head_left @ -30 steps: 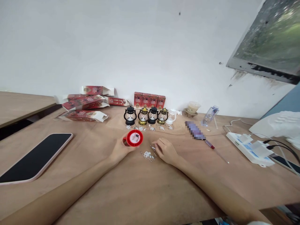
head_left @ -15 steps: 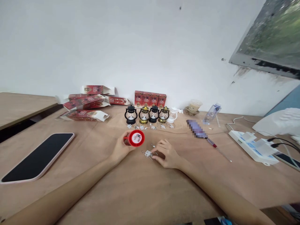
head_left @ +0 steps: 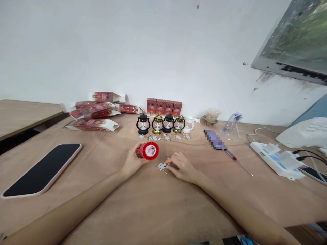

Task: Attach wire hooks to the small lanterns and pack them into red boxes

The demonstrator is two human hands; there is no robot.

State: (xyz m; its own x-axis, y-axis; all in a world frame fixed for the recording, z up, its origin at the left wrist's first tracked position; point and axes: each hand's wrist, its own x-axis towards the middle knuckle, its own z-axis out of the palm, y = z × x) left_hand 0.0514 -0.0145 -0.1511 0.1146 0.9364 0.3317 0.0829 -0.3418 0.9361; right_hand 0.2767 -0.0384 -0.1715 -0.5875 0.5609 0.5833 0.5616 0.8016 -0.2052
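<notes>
My left hand (head_left: 133, 162) grips a small red lantern (head_left: 148, 150) lying on its side, its round red base with a white battery panel turned toward me. My right hand (head_left: 182, 166) rests on the wooden table (head_left: 158, 204), fingertips pinching at a small white and metal part (head_left: 161, 166) that lies just right of the lantern. Whether the part is lifted off the table I cannot tell. Behind both hands stands a row of several small lanterns (head_left: 165, 124), black, gold and white, with tiny loose parts in front of them.
Red cartons (head_left: 164, 107) stand behind the lanterns; more red boxes (head_left: 93, 114) lie at the back left. A black phone (head_left: 42, 170) lies left. A screwdriver (head_left: 238, 163), a power strip (head_left: 277, 160) with cables, a bottle (head_left: 231, 123) and a cup (head_left: 212, 115) sit right.
My right hand slid slightly left and closed its fingertips on the small white part. The left hand tilted the red lantern a little; the view shifted slightly.
</notes>
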